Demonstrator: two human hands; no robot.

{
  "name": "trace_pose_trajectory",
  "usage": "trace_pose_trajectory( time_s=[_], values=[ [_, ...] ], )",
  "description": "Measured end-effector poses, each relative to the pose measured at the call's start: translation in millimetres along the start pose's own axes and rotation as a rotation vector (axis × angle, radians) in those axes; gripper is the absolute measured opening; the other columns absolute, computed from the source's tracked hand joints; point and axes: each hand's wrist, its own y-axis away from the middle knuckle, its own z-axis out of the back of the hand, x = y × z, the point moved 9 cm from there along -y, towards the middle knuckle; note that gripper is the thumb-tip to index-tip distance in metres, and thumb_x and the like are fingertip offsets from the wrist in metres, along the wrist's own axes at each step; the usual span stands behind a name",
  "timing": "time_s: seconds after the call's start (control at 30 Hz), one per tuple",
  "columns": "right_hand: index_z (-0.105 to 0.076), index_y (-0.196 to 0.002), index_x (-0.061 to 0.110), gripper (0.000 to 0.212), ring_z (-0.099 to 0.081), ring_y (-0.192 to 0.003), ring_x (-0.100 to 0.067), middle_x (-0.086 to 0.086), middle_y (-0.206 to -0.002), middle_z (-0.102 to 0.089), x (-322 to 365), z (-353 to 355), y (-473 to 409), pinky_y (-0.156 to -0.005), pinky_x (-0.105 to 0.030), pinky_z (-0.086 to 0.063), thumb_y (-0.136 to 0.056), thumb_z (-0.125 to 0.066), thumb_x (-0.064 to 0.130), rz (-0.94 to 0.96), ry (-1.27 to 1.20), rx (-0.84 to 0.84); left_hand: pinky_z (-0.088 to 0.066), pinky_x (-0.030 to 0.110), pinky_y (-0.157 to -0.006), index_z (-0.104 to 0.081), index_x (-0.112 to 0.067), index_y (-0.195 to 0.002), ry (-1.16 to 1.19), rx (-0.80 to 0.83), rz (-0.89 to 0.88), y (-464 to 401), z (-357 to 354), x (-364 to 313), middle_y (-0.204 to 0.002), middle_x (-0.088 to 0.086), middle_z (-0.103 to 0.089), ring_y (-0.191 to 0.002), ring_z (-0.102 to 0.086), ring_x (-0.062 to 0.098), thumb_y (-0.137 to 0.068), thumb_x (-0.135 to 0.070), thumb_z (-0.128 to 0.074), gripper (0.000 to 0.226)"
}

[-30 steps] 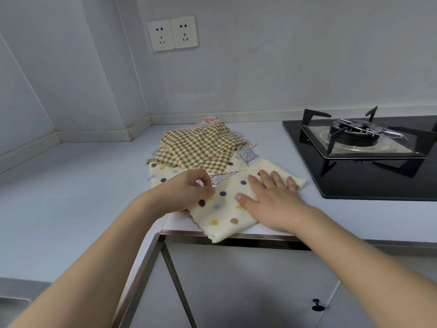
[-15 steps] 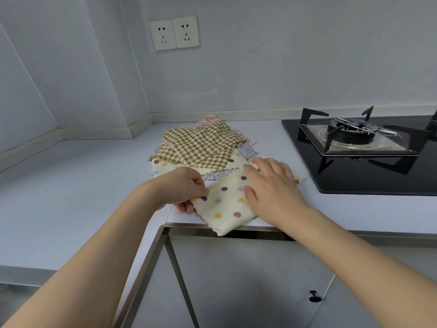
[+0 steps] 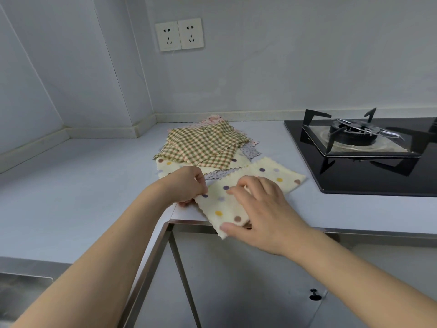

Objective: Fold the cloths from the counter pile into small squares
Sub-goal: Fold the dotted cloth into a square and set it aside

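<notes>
A cream cloth with coloured polka dots [image 3: 269, 176] lies folded into a long strip at the counter's front edge, its near corner hanging over. My left hand [image 3: 186, 185] pinches the strip's left edge. My right hand [image 3: 262, 209] lies on its near end, thumb at the overhanging corner and fingers curled on the fabric. Behind them sits the pile of cloths [image 3: 203, 147], topped by a green and cream checked one, with a second dotted cloth and floral ones showing underneath.
A black gas hob [image 3: 361, 147] with a pan support takes up the counter's right side. The grey counter [image 3: 82, 185] wraps round an inner corner to the left. Wall sockets [image 3: 179, 34] are above the pile. Cabinet doors stand below the edge.
My right hand has slid from the strip's middle toward its near end, uncovering the far end. My left hand has stayed at the left edge.
</notes>
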Motion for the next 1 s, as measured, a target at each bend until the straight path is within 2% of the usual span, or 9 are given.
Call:
trace_pose_trajectory(
  time_s=[0.13, 0.2, 0.27, 0.4, 0.47, 0.63, 0.77, 0.87, 1.0],
  values=[
    [-0.052, -0.1, 0.025, 0.043, -0.043, -0.086, -0.016, 0.008, -0.096, -0.047, 22.4, -4.7, 12.8, -0.079, -0.031, -0.044, -0.076, -0.05, 0.061, 0.153, 0.053, -0.084, -0.043, 0.026, -0.048, -0.056, -0.012, -0.097, -0.17, -0.004, -0.024, 5.4, 4.4, -5.5, -0.074, -0.005, -0.061, -0.055, -0.047, 0.016, -0.094, -0.018, -0.057, 0.007],
    [-0.054, -0.09, 0.024, 0.021, -0.045, -0.08, -0.018, 0.006, -0.088, -0.05, 18.7, -0.9, 11.9, -0.07, -0.034, -0.047, -0.078, -0.052, 0.04, 0.137, -0.006, -0.13, -0.051, 0.032, -0.07, -0.057, -0.022, -0.102, -0.175, 0.038, -0.056, 10.0, 7.0, -9.5, -0.095, -0.002, -0.06, -0.079, -0.057, 0.017, -0.089, -0.016, -0.057, 0.014],
    [-0.055, -0.086, 0.022, 0.012, -0.046, -0.078, -0.017, 0.007, -0.084, -0.051, 14.2, 5.7, 13.0, -0.067, -0.031, -0.044, -0.084, -0.051, 0.033, 0.125, -0.097, -0.161, -0.043, 0.034, -0.094, -0.057, -0.033, -0.112, -0.048, 0.177, -0.117, 20.7, 3.2, -17.5, -0.121, -0.005, -0.053, -0.113, -0.051, 0.016, -0.078, -0.014, -0.059, 0.039],
    [-0.051, -0.081, 0.02, 0.016, -0.045, -0.063, -0.006, 0.01, -0.065, -0.048, -20.6, 26.4, 20.7, -0.056, -0.019, -0.032, -0.095, -0.053, 0.026, -0.112, -0.474, -0.256, -0.02, 0.03, -0.109, -0.046, -0.041, -0.136, 0.012, 0.494, -0.216, 45.4, -18.3, -31.8, -0.15, -0.022, -0.026, -0.136, -0.022, 0.003, -0.065, -0.028, -0.068, 0.076],
    [-0.052, -0.083, 0.023, 0.013, -0.045, -0.055, -0.013, 0.003, -0.06, -0.053, -38.2, 29.5, 25.0, -0.052, -0.027, -0.036, -0.096, -0.053, 0.027, -0.212, -0.585, -0.281, -0.019, 0.027, -0.11, -0.039, -0.036, -0.144, -0.078, 0.48, -0.21, 43.8, -24.3, -31.2, -0.149, -0.025, -0.025, -0.136, -0.022, 0.002, -0.068, -0.034, -0.076, 0.085],
    [-0.055, -0.09, 0.021, 0.006, -0.051, -0.055, -0.021, -0.007, -0.062, -0.061, -58.4, 33.7, 26.6, -0.056, -0.038, -0.044, -0.094, -0.053, 0.024, -0.336, -0.69, -0.285, -0.045, 0.032, -0.096, -0.07, -0.018, -0.103, 0.211, 0.096, -0.222, 16.7, 0.5, -43.3, -0.104, -0.004, -0.072, -0.102, -0.063, 0.014, -0.081, -0.018, -0.076, 0.023],
    [-0.055, -0.081, 0.018, 0.013, -0.058, -0.063, -0.02, -0.003, -0.066, -0.064, -92.1, 41.6, 22.6, -0.056, -0.035, -0.046, -0.091, -0.052, 0.025, -0.48, -0.679, -0.292, -0.051, 0.034, -0.092, -0.069, -0.01, -0.103, 0.378, 0.014, -0.212, -3.2, -5.7, -63.1, -0.103, 0.004, -0.073, -0.101, -0.067, 0.022, -0.088, -0.02, -0.069, 0.018],
    [-0.051, -0.078, 0.017, 0.016, -0.056, -0.066, -0.021, 0.001, -0.071, -0.06, -116.1, 45.0, 13.6, -0.054, -0.035, -0.041, -0.091, -0.05, 0.027, -0.537, -0.528, -0.261, -0.053, 0.044, -0.077, -0.063, -0.004, -0.089, 0.303, -0.079, -0.224, -26.8, -14.2, -83.9, -0.085, 0.006, -0.066, -0.08, -0.062, 0.024, -0.089, -0.029, -0.064, 0.026],
    [-0.046, -0.078, 0.017, 0.016, -0.05, -0.077, -0.022, 0.004, -0.074, -0.052, -139.8, 40.9, 3.1, -0.069, -0.034, -0.031, -0.091, -0.044, 0.025, -0.545, -0.163, -0.149, -0.04, 0.032, -0.065, -0.056, -0.011, -0.081, 0.078, -0.226, -0.2, -54.8, -33.1, -108.0, -0.08, 0.007, -0.059, -0.074, -0.052, 0.023, -0.095, -0.026, -0.052, 0.021]
  ],
)
